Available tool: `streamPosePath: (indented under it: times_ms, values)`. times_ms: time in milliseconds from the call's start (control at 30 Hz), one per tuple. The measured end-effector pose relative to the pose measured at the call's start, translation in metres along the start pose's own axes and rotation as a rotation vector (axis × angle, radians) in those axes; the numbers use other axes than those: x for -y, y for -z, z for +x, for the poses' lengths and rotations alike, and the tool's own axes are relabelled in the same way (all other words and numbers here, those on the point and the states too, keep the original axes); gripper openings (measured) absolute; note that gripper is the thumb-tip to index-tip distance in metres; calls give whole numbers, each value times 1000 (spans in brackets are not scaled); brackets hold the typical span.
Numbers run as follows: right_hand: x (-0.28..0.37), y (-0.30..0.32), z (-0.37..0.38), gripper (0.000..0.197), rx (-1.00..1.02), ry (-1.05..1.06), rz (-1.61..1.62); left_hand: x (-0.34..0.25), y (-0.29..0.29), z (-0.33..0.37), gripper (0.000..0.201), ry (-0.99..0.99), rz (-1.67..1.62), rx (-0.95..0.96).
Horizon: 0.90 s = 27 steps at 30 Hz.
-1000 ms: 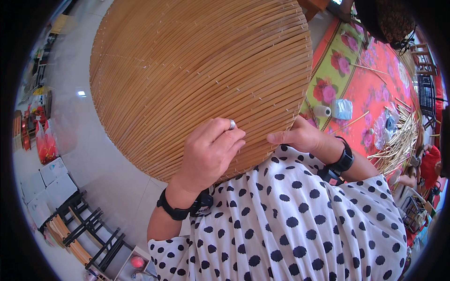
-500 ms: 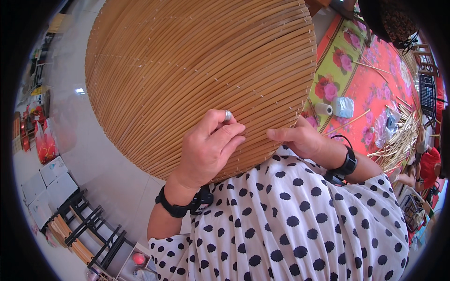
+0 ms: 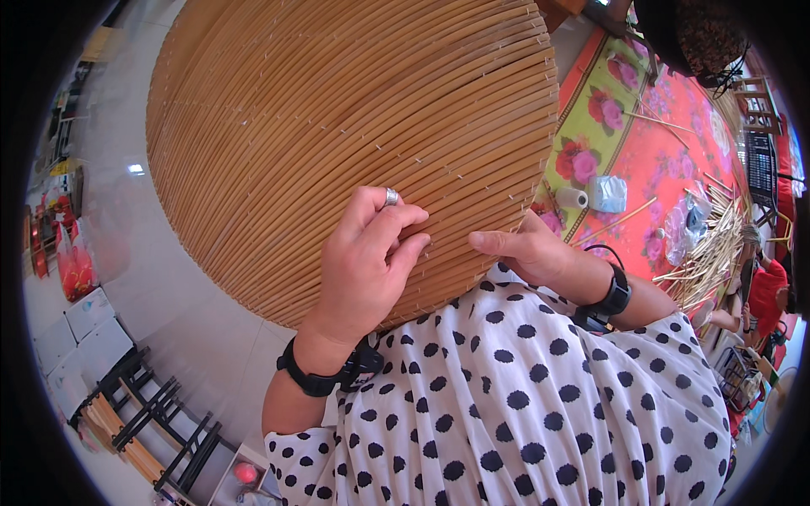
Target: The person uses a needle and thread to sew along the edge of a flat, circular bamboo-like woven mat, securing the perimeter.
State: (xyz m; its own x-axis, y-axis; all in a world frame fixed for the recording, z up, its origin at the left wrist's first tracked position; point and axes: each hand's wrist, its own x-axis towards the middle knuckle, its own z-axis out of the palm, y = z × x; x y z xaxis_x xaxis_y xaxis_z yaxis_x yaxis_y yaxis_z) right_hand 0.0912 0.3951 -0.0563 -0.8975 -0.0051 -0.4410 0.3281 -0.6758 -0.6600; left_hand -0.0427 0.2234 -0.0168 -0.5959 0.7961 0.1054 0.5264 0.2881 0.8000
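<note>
The left hand [image 3: 364, 268] has slid a little lower on the big woven bamboo cone [image 3: 354, 126], fingers curled flat against its ribs, while the right hand [image 3: 533, 253] pinches the lower rim — work stays at that edge.

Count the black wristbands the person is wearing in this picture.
2: one wristband on the left hand, one on the right hand. Both hands rest against the woven bamboo panel.

Pale grey glossy tiled floor [image 3: 160, 278] carries a bright light reflection at left. Dark slatted wooden bench [image 3: 139, 422] stands lower left. Red floral patterned mat [image 3: 675, 160] covers the floor at right, strewn with loose pale bamboo strips [image 3: 709, 253].
</note>
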Motion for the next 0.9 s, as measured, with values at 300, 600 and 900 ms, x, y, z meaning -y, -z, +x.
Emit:
streamPosePath:
  times_ms: [300, 600, 900]
  values:
    - [0, -5, 0, 42, -103, -25, 53, -5, 2, 6, 22, 68, -3, 42]
    - [1, -7, 3, 39, -182, -6, -6, -2, 8, 6, 24, 70, -25, 92]
    - [2, -8, 3, 37, -187, 51, -82, 6, 12, -3, 22, -94, -22, 88]
